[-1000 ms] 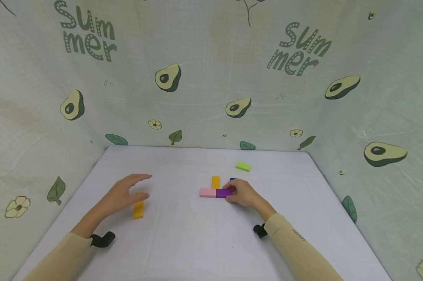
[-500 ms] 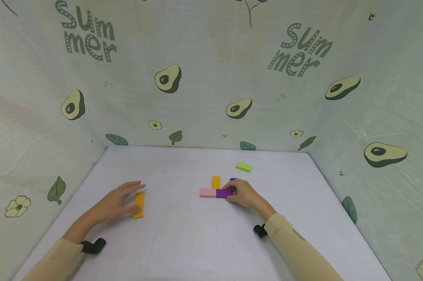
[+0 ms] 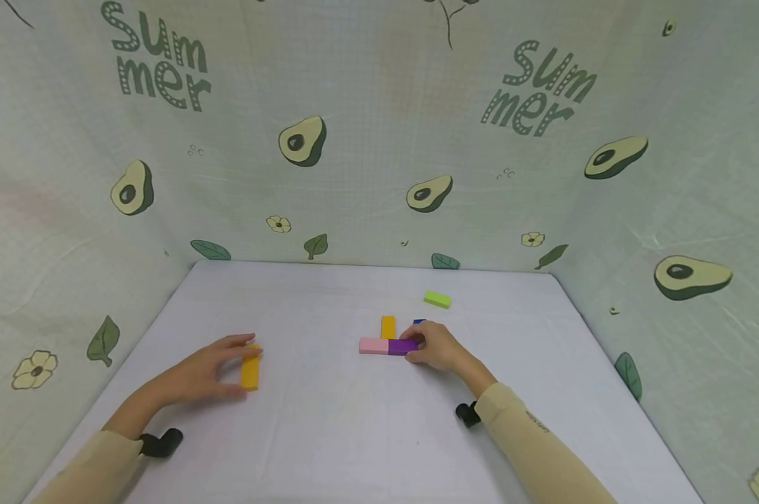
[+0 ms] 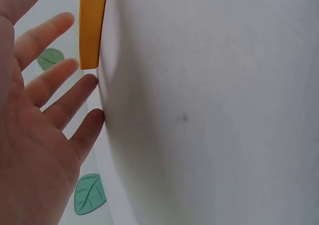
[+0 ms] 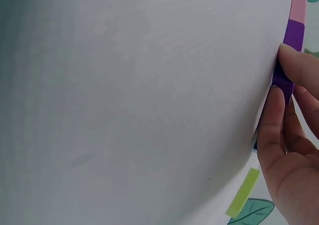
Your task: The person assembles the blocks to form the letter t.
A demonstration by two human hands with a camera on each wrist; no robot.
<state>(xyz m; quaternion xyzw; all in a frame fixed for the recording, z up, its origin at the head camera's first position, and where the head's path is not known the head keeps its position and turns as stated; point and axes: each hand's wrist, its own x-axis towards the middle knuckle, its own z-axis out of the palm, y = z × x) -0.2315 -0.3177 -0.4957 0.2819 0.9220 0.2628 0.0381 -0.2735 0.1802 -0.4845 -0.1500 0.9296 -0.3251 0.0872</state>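
Note:
On the left of the table, my left hand reaches around an orange-yellow block, its thumb near the block's front end and its fingers at the back end. The left wrist view has these fingers spread and relaxed, with the same block by the fingertips; whether any touches it I cannot tell. My right hand pinches the right end of a purple block between thumb and fingers. That purple block lies end to end with a pink block.
Behind the pink-purple row stands a second yellow block. A blue block is mostly hidden by the right hand. Farther back lies a lime-green block. Printed cloth walls off the back and sides of the white table.
My left hand has moved left and nearer to me, and now sits lower around the orange-yellow block. My right hand stays in place on the purple block.

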